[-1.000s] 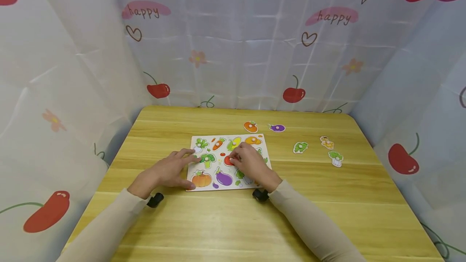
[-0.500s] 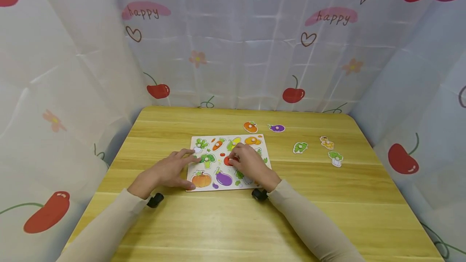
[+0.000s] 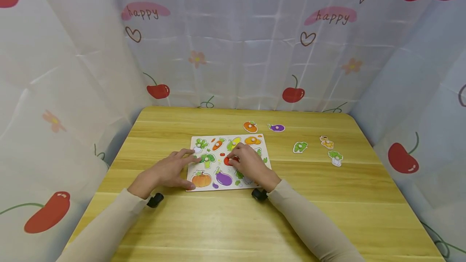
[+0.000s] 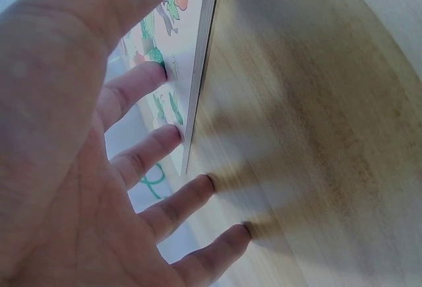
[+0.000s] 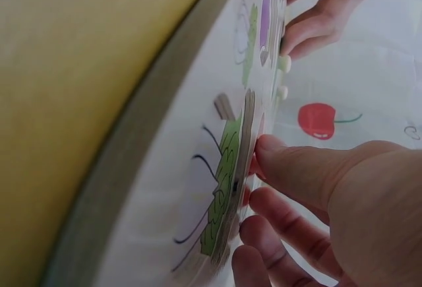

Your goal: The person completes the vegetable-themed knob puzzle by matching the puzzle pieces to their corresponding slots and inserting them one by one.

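A white vegetable puzzle board (image 3: pixel 194 168) lies flat on the table. My right hand (image 3: pixel 253 165) is over its middle, thumb and fingers pinching a red tomato piece (image 3: pixel 227 161), which is partly covered by them; whether it sits fully in its recess I cannot tell. In the right wrist view, the thumb (image 5: pixel 297 168) and fingers close in at the board's face. My left hand (image 3: pixel 165 171) spreads over the board's left edge, with some fingertips on the board and the thumb at its front corner. Beside those fingertips is a broccoli piece (image 3: pixel 207 159).
Carrot (image 3: pixel 218 144) and corn (image 3: pixel 233 143) pieces sit on the board; pumpkin (image 3: pixel 201 179) and eggplant (image 3: pixel 223 177) pictures lie along its front. Loose on the table are pumpkin (image 3: pixel 250 127), eggplant (image 3: pixel 277 128), green leafy (image 3: pixel 300 147), yellowish (image 3: pixel 327 142) and cabbage-like (image 3: pixel 335 158) pieces.
My right hand's thumb and fingers have shifted slightly on the tomato piece. The left hand and the loose pieces stay where they were.
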`<state>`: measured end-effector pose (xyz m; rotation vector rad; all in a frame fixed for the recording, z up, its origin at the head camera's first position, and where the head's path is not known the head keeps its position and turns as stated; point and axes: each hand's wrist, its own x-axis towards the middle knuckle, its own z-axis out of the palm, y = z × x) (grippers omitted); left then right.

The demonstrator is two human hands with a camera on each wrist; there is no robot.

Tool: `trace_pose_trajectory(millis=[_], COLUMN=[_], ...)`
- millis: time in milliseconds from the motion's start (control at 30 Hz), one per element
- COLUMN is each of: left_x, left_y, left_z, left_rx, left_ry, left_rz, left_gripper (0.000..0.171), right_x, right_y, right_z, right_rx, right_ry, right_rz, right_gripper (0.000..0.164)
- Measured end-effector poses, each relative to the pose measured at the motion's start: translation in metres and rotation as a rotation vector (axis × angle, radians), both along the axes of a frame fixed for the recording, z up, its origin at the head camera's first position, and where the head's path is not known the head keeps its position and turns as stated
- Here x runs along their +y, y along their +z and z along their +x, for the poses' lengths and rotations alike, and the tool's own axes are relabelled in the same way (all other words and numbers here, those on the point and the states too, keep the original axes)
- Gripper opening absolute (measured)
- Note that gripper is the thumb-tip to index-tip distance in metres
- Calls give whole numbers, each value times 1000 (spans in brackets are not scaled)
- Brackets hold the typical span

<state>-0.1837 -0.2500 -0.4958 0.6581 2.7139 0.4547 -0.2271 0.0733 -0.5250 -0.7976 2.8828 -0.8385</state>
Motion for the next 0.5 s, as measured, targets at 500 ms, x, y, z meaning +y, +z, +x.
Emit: trace_pose_trajectory(millis=[500], left_x=[0], left_y=[-1], left_z=[-1], left_rx=[8], left_ry=[-2], left_rz=[-5], left_gripper=[97], right_x=[7], right_y=[1], right_z=[-1], right_rx=[-8], right_ry=[-29], right_rz=[-31], right_gripper=[18])
